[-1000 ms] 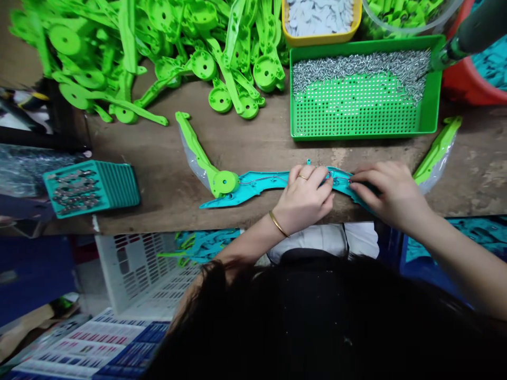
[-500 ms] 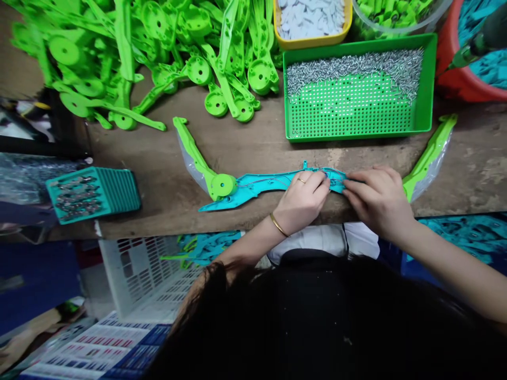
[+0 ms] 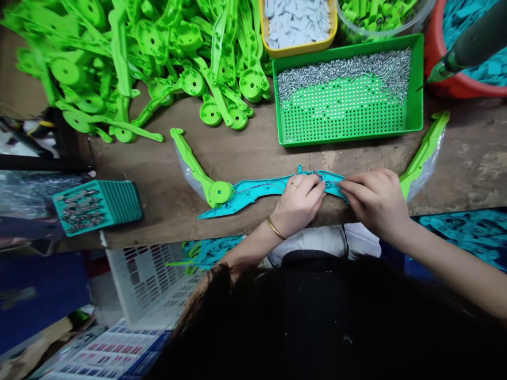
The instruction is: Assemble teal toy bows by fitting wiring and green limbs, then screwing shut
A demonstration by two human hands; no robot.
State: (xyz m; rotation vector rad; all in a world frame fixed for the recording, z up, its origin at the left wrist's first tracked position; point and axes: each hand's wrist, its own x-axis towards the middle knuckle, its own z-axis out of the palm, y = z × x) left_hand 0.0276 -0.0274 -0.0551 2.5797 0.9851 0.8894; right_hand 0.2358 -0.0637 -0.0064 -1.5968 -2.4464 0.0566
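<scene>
A long blue plastic half-shell [image 3: 257, 191], curved like a toy bow, lies open side up on the bench with thin wires along its inside. A round green hub on a green arm [image 3: 219, 194] sits at its left end. My left hand [image 3: 301, 198] rests on the shell right of its middle, fingers closed and bent; what lies between the fingertips is hidden. My right hand [image 3: 374, 198] pinches at the shell's right end, where a thin reddish wire [image 3: 335, 182] runs to the fingertips. Another green arm [image 3: 425, 153] with a clear film sticks out beyond my right hand.
A green perforated tray [image 3: 348, 138] of small screws stands behind the shell. Green plastic parts [image 3: 130, 58] are heaped at back left. A yellow tub [image 3: 299, 50], a red bucket [image 3: 435, 53] and a power screwdriver [image 3: 467, 50] are at back right. A teal rack [image 3: 121, 203] holds metal pieces at left.
The view has shifted slightly, so the bench things sit a little differently in frame. Both hands remain at the right part of the blue shell, with only slight finger movement.
</scene>
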